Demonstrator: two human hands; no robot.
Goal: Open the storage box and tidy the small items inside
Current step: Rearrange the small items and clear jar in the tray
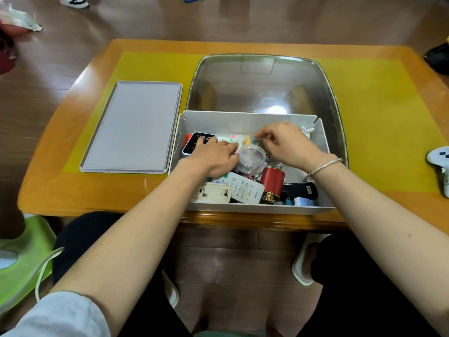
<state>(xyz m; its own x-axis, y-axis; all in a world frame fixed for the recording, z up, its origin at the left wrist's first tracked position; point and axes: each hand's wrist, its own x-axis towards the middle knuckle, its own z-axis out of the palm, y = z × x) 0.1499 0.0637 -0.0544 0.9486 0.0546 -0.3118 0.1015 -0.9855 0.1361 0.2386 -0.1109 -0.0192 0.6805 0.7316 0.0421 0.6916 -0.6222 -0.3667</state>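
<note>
1. Storage box [245, 119], white and lidless, sits at the near edge of the desk [73, 190], right of centre, with a jumble of small items inside.
2. Its grey lid [132, 125] lies flat on the desk just to the left of the box, on a yellow mat [379, 122].
3. Left hand [213, 155] reaches into the far left part of the box, palm down with fingers stretched out, resting on a black-and-white device [194, 142] and touching the cards [237, 139] beside it.
4. Right hand [286, 142] is over the far middle of the box, thumb and forefinger pinched on a small object [257, 141] too small to identify; a silver bracelet [320, 167] circles its wrist.
5. Between the two hands stands a clear round jar [252, 158].
6. Nearer in the box lie a white remote control [240, 188], a red tin [272, 181] on its side, and a black device [301, 189] against the right wall.
7. Behind the box, on the far side, stands a large clear tub [262, 81].
8. White game controller [439, 161] lies at the right edge of the desk.
</note>
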